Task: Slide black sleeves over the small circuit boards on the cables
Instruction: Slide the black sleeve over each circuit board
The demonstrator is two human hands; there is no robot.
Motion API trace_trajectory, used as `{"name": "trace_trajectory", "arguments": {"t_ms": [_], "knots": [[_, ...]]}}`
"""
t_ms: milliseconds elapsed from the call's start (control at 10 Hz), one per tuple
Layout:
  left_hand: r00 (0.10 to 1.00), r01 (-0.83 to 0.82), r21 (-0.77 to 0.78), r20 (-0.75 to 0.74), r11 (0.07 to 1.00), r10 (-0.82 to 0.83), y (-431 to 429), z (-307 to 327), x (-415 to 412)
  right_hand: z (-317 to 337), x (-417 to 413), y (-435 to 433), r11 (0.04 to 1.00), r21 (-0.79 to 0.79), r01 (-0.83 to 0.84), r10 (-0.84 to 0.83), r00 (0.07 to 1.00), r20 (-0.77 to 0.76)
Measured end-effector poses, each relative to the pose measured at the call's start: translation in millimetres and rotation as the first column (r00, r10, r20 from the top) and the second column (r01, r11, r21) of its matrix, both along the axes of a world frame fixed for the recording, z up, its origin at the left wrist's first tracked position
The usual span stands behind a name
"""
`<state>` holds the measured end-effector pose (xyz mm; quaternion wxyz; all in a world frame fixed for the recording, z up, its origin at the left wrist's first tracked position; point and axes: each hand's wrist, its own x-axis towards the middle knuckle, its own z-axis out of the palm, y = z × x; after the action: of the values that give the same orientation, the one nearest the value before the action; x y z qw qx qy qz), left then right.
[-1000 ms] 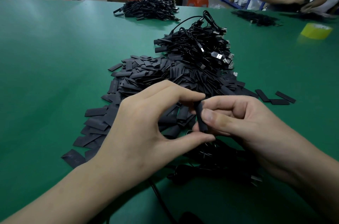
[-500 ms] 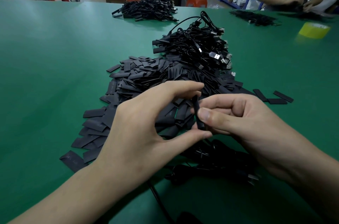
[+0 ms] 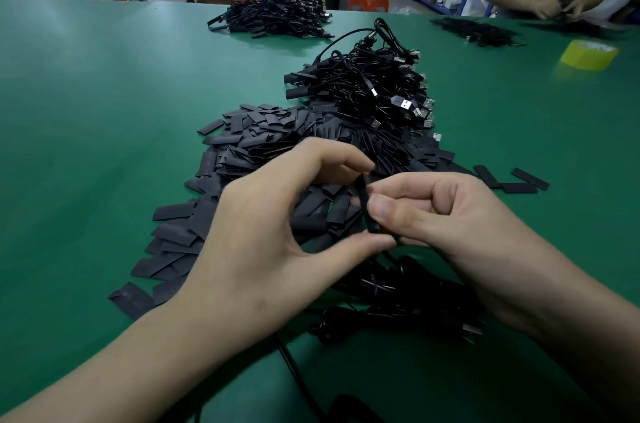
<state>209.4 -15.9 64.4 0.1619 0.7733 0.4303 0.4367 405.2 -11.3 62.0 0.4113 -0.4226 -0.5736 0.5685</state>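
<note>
Between my two hands stands one black sleeve (image 3: 365, 206), nearly upright. My left hand (image 3: 273, 232) pinches its top with the index finger and its bottom with the thumb. My right hand (image 3: 446, 218) grips its side with thumb and curled fingers. Whether a circuit board is inside the sleeve is hidden. A wide heap of flat black sleeves (image 3: 263, 159) lies on the green table (image 3: 86, 131) behind my hands. Beyond it is a tangle of black USB cables (image 3: 374, 90). More black cable (image 3: 398, 301) lies under my right hand.
Another cable pile (image 3: 277, 15) sits far back in the middle, and a thinner one (image 3: 478, 29) at the back right. A yellow tape roll (image 3: 588, 53) stands at the right. Another person's hands (image 3: 554, 8) work at the far right corner. A few loose sleeves (image 3: 512, 180) lie right of my hands.
Both hands hold the sleeve much as before. The sleeve has shifted slightly within my fingers, with my left index finger curled further over its top end.
</note>
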Motion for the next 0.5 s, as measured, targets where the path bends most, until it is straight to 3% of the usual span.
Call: {"name": "trace_trajectory", "arguments": {"t_ms": [200, 500], "knots": [[0.986, 0.002, 0.009, 0.165, 1.0, -0.004, 11, -10, -10, 7, 0, -7, 0.98, 0.16, -0.121, 0.098, 0.985, 0.143], [0.96, 0.17, -0.102, 0.243, 0.98, -0.141, 18, -20, -15, 2, -5, -9, 0.984, 0.176, -0.03, 0.015, 0.996, 0.085]]}}
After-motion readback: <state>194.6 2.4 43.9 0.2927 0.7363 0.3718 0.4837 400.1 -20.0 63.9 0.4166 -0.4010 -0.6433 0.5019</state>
